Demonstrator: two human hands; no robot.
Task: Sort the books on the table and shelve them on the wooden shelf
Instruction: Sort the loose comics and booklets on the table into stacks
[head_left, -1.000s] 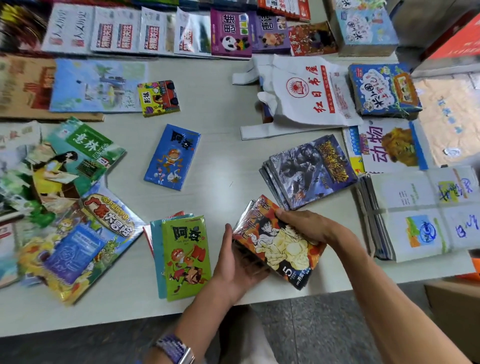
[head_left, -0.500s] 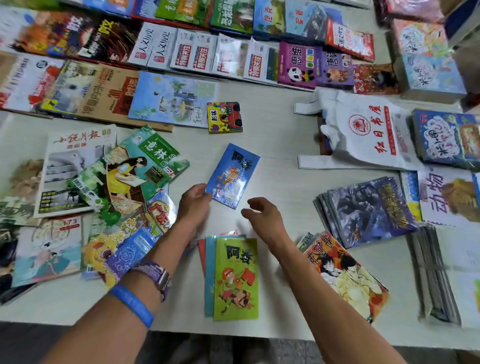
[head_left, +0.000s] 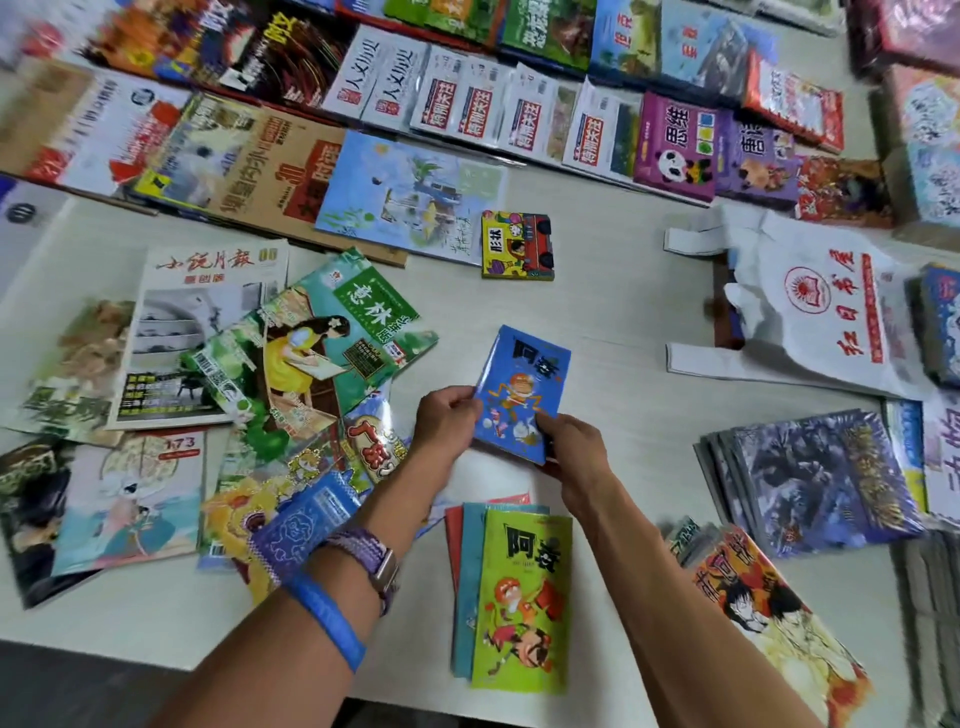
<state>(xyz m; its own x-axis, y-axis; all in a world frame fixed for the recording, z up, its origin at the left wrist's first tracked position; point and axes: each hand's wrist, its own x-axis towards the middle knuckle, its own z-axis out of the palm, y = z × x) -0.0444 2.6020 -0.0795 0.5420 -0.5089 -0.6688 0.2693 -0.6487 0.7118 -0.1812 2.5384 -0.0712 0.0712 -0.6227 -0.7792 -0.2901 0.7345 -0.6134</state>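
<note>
A small blue comic book (head_left: 524, 384) is held just above the middle of the white table (head_left: 613, 312). My left hand (head_left: 447, 421) pinches its left edge and my right hand (head_left: 576, 452) grips its lower right corner. Directly below lies a short stack topped by a green comic book (head_left: 519, 597) of the same series. An orange manga stack (head_left: 769, 618) rests at the lower right. The wooden shelf is not in view.
Loose magazines (head_left: 291, 353) overlap at the left. Rows of books (head_left: 467, 109) line the far side. A small yellow and red book (head_left: 517, 244) lies ahead. A white plastic bag (head_left: 810, 306) and a dark comic stack (head_left: 810, 473) sit at the right.
A second ago both hands held the orange manga stack; it now lies on the table at the right. Both hands reached forward and took hold of the blue comic book.
</note>
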